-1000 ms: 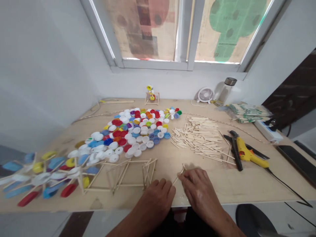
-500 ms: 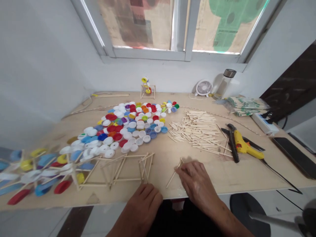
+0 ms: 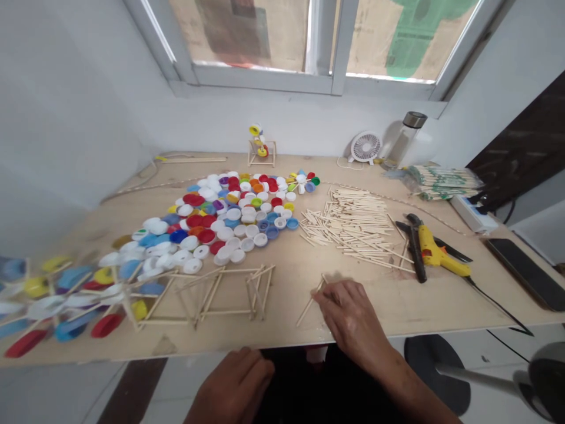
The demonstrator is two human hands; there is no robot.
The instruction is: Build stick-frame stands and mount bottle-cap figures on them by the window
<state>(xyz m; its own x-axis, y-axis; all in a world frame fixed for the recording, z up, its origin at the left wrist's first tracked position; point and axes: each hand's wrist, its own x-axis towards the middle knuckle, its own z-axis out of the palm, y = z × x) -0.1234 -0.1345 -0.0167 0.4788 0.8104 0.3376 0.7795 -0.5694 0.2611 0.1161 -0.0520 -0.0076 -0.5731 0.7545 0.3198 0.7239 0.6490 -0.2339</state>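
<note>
Near the table's front edge, my right hand (image 3: 348, 312) has its thumb and fingers pinched on a thin wooden stick (image 3: 305, 311). That stick lies slanted on the tabletop, and a second stick end shows by my fingertips. My left hand (image 3: 238, 380) hangs just off the front edge, fingers curled, with nothing seen sticking out of it. Left of my right hand stand open stick frames (image 3: 229, 312), the nearest one a boxy shape with triangular ends. Past my right hand lies a broad pile of loose wooden sticks (image 3: 357, 221).
Coloured bottle caps (image 3: 233, 224) cover the middle left, with a cap-and-stick assembly (image 3: 75, 300) at far left. A yellow glue gun (image 3: 441, 256) and black-handled pliers (image 3: 415, 253) lie right, near a phone (image 3: 527, 271). A small fan (image 3: 365, 146) and bottle (image 3: 406, 138) stand behind.
My left hand has drawn back from the stick frame to below the table edge. My right hand keeps its pinch on the stick. The view has shifted slightly.
</note>
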